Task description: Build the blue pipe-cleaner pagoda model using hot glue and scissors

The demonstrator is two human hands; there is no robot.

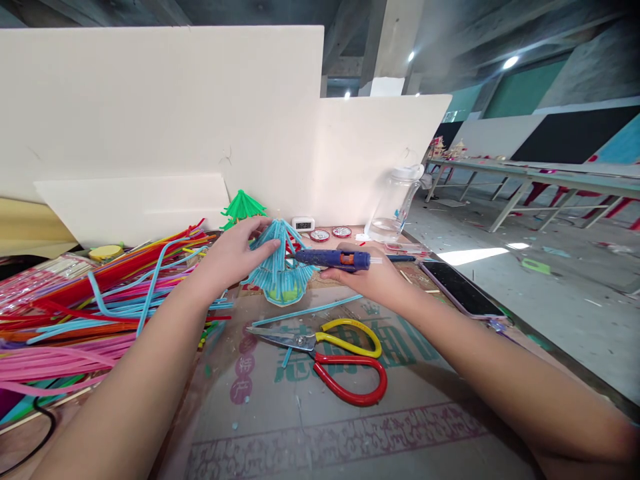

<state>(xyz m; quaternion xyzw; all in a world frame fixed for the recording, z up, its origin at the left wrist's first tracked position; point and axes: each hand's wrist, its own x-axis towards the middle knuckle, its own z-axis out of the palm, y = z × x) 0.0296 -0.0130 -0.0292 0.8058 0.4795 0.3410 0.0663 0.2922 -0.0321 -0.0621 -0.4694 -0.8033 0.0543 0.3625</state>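
Observation:
A small light-blue pagoda-like model [283, 273] made of fuzzy pipe cleaners stands upright on the cardboard. My left hand [240, 250] grips its upper left side, thumb along the pointed roof. In my right hand [365, 277] is a dark blue hot glue gun [333, 259], its nozzle pointing left against or very close to the model's right side. In front of the model lie scissors [320, 347] with one yellow and one red handle, blades to the left. A light-blue pipe cleaner [310, 310] rests just behind them.
Many coloured pipe cleaners [115, 307] are heaped at left. Behind stand a green roof-shaped piece [243, 207], a small digital clock [303, 224] and a clear plastic jug [393, 207]. At the right edge lies a phone [460, 288]; white boards [200, 120] wall the back.

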